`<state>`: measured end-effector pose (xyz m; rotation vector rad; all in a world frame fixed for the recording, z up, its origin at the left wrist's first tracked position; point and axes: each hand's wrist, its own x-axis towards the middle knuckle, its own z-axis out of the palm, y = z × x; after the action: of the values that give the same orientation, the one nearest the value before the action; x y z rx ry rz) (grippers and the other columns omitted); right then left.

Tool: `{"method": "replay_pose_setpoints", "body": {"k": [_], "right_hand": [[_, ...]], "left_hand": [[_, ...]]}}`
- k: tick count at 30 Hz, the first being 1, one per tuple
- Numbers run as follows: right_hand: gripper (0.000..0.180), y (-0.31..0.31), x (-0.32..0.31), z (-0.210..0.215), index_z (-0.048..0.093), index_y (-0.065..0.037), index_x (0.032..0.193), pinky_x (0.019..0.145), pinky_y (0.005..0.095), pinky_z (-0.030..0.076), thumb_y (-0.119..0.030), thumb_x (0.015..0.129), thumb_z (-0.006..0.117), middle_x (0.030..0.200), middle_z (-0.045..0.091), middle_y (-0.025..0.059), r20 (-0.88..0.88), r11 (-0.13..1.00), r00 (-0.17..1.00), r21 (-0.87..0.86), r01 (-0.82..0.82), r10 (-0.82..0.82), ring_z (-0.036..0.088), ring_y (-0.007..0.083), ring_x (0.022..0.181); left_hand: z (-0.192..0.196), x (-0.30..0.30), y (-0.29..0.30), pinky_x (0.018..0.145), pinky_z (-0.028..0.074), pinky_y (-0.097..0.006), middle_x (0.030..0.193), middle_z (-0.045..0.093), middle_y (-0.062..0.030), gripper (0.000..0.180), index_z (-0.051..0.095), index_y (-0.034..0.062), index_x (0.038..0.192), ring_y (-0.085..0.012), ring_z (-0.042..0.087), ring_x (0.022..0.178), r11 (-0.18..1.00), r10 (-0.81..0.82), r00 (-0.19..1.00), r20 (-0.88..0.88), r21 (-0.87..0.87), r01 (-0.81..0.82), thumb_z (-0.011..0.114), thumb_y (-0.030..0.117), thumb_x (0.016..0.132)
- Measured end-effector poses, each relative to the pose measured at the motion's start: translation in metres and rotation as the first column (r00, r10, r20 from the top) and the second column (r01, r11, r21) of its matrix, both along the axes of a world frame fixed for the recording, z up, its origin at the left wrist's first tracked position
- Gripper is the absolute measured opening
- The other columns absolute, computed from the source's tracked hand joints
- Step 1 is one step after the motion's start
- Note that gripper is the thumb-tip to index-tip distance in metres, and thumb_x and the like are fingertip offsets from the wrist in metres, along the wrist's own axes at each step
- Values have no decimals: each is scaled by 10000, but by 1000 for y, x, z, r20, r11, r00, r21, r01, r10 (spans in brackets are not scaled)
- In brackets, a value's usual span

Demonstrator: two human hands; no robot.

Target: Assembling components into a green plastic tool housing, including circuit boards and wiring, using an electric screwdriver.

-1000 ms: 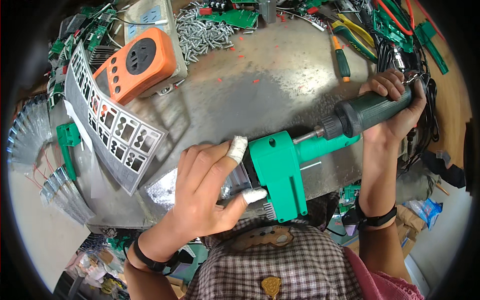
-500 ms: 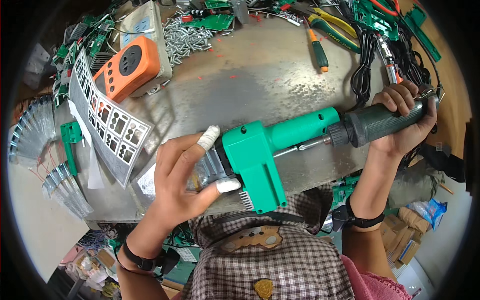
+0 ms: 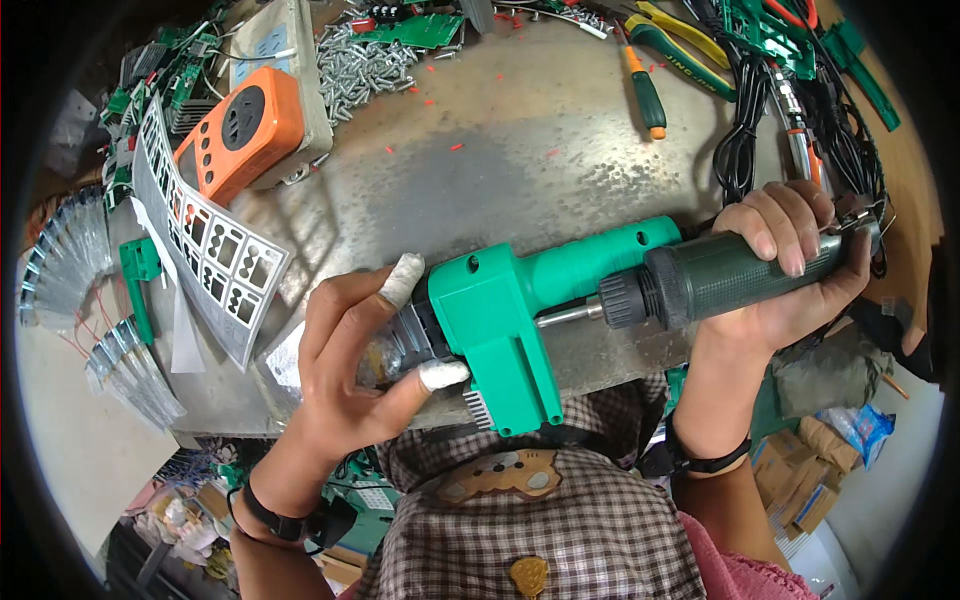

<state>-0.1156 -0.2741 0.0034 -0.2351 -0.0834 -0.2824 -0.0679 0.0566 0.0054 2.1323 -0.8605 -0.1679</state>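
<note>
Left hand (image 3: pixel 350 370) grips my green power tool (image 3: pixel 520 320) at its metal end; right hand (image 3: pixel 790 270) clasps the dark handle (image 3: pixel 740 275) above the worktop (image 3: pixel 500 160).

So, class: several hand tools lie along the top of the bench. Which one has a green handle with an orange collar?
The screwdriver, lying alone on bare metal; the yellow-handled pliers beside it have no orange.

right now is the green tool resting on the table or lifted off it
Lifted. The green tool lies level across both hands: left hand grips its front end, right hand wraps the dark handle, above the metal table.
</note>
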Motion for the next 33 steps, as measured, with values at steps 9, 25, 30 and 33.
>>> {"method": "replay_pose_setpoints", "body": {"k": [9,25,30,33], "right_hand": [[380,7,-2,-1,558,-107,912,714,345,434,-472,879,658,737,519,-28,-7,999,1000,44,27,-27,517,122,637],[611,-76,-45,72,414,8,1459,948,366,508,-145,940,699,1316,600,165,-221,-152,779,-915,-374,-586,630,226,1075],[787,-60,-39,49,439,-116,1499,980,407,497,-7,796,776,1347,602,177,71,-883,899,-236,-407,-433,613,351,1196],[885,-23,-12,86,415,-89,1514,1066,442,440,-8,728,814,1409,555,197,15,-923,937,-179,-342,-350,535,394,1286]], "left_hand": [[1,4,-2,841,507,-407,1123,631,-196,610,636,-64,1171,-345,624,948,999,-30,998,63,-34,32,872,205,677],[20,-1,28,884,482,-442,1135,558,-144,847,515,25,1368,-352,586,1038,924,-90,977,192,382,10,887,293,655],[87,4,9,693,517,-410,1069,560,-129,774,546,55,1281,-316,637,859,878,-145,961,236,479,15,872,171,588],[123,-1,-14,691,512,-429,1017,574,-105,782,551,48,1275,-310,629,827,882,-138,928,346,469,-44,858,132,561]]}}
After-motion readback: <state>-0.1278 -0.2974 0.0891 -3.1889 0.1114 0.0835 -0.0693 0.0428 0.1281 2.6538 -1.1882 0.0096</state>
